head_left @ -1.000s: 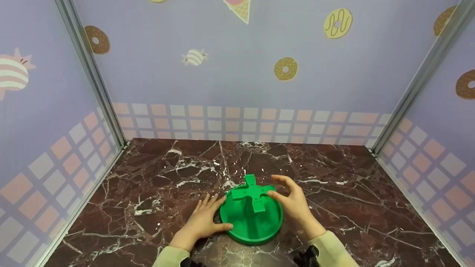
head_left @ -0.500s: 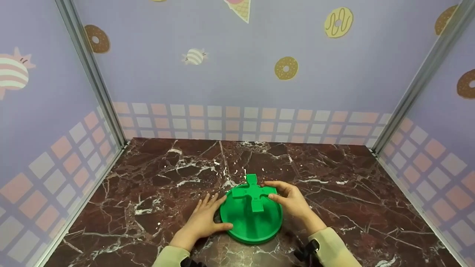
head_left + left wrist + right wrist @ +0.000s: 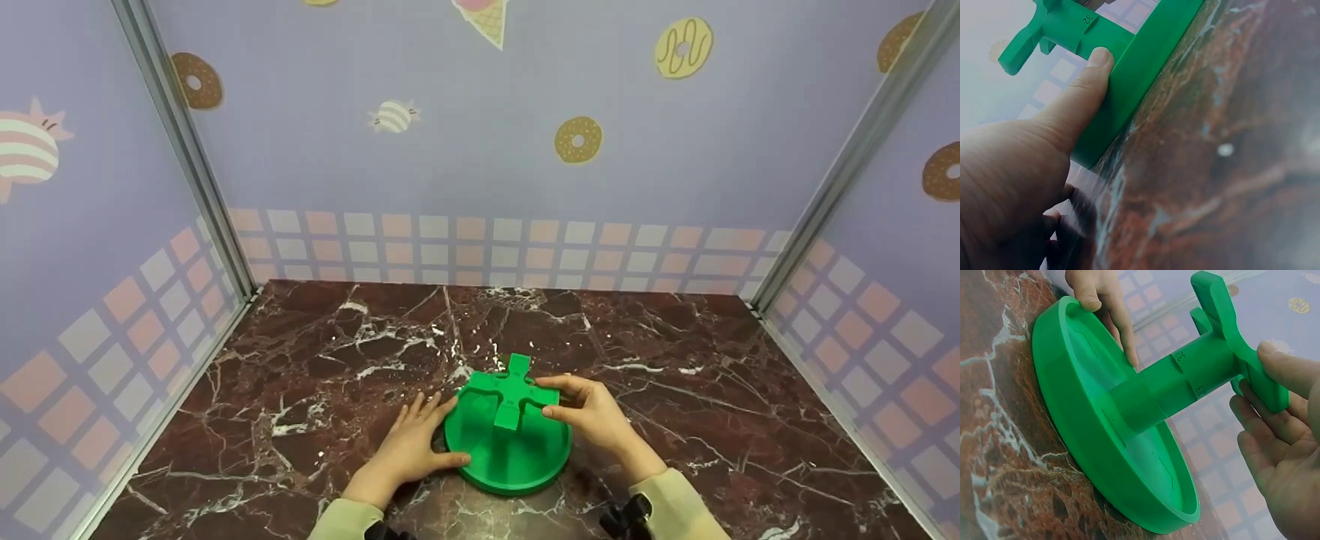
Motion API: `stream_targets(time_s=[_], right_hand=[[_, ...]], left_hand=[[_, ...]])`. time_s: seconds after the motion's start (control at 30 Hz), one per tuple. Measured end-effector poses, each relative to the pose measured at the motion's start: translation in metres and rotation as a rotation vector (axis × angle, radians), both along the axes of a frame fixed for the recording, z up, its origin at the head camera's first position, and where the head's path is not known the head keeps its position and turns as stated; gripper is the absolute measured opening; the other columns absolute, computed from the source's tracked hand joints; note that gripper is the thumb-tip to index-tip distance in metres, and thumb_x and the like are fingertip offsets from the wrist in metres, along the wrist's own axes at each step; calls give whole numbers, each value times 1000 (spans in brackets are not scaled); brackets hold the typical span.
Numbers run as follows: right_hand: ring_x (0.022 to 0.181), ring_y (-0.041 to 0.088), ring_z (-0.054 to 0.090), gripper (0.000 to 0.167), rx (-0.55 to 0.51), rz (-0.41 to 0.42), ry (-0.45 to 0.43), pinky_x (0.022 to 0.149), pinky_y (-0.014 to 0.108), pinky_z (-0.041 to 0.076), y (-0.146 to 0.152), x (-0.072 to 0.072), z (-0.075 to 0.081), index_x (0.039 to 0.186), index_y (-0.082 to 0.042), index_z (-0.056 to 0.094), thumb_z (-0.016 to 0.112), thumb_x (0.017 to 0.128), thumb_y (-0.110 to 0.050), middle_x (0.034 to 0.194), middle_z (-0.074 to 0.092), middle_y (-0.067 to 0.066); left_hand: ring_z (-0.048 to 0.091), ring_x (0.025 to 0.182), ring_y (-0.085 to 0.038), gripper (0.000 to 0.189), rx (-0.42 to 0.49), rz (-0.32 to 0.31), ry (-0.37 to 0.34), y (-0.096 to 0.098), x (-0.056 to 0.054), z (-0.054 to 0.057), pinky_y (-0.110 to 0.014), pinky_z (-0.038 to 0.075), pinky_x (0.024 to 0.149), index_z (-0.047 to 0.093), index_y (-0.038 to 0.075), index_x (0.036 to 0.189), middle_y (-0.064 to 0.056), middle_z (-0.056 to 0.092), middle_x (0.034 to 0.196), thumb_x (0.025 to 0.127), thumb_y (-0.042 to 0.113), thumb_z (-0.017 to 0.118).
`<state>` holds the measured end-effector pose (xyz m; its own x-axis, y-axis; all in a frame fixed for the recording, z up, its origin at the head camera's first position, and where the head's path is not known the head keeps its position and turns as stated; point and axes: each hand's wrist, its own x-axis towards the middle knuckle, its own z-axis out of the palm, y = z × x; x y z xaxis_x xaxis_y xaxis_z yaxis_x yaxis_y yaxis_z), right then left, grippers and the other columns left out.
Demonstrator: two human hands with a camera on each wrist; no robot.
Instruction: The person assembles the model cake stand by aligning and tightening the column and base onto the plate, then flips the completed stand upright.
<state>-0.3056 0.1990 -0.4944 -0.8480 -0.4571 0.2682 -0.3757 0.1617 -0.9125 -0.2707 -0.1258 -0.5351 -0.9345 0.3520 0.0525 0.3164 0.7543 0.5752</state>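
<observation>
A round green base [image 3: 510,457] with a raised rim stands on the tabletop. From its middle rises a green post [image 3: 1157,385] marked with 32 and 33. On top sits a green cross-shaped handle [image 3: 514,390] with blunt arms. My left hand [image 3: 411,448] holds the base's left side, thumb [image 3: 1100,58] over the rim and fingers spread along the outside. My right hand [image 3: 596,412] pinches the right arm of the cross, thumb [image 3: 1275,360] on top and fingers beneath. The cross hides part of the post in the head view.
The dark red marbled tabletop [image 3: 315,375] carries small white specks. Purple walls [image 3: 465,172] with sweets and tile patterns enclose the back and both sides, with metal posts [image 3: 187,161] at the corners.
The right fingers have closed on the arm of the cross. The cross has turned a little clockwise from above, its right arm moving towards me. The left hand and base have stayed put.
</observation>
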Motion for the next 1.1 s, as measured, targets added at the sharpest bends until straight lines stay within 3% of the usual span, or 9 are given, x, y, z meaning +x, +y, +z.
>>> stream_targets(time_s=[0.2, 0.4, 0.63, 0.9, 1.1], right_hand=[[116, -4, 66, 49, 14, -16, -9, 93, 20, 59, 0, 6, 0, 134, 6, 65, 78, 88, -2, 141, 60, 31], [114, -3, 67, 50, 47, -86, -3, 94, 20, 59, -4, 14, 0, 130, 0, 69, 84, 85, -14, 136, 66, 24], [110, 6, 69, 50, 67, -184, 44, 97, 33, 60, -13, 24, 1, 124, -4, 72, 88, 79, -17, 128, 71, 18], [117, 22, 67, 47, 69, -275, 58, 96, 29, 58, -25, 34, 1, 116, -6, 72, 91, 74, -18, 127, 72, 13], [113, 30, 68, 47, 87, -334, 113, 94, 30, 60, -35, 42, 2, 112, -8, 72, 93, 71, -19, 124, 74, 12]], left_hand=[[15, 158, -50, 106, 1, -3, -5, 0, 0, 0, -66, 10, 129, 35, 14, 162, -25, 29, 167, 79, 65, 78], [14, 158, -50, 105, 13, -5, -20, 0, 0, 1, -67, 10, 129, 36, 14, 161, -24, 28, 167, 79, 64, 77], [14, 158, -49, 105, 4, -1, -18, 0, 0, 2, -67, 10, 128, 36, 14, 161, -24, 29, 167, 79, 64, 78], [14, 158, -49, 105, -2, 0, -12, 0, -1, 2, -67, 11, 128, 36, 14, 161, -25, 29, 167, 79, 64, 77], [15, 157, -50, 105, 5, -4, -10, -1, -1, 1, -67, 11, 128, 36, 14, 161, -26, 29, 167, 80, 65, 77]])
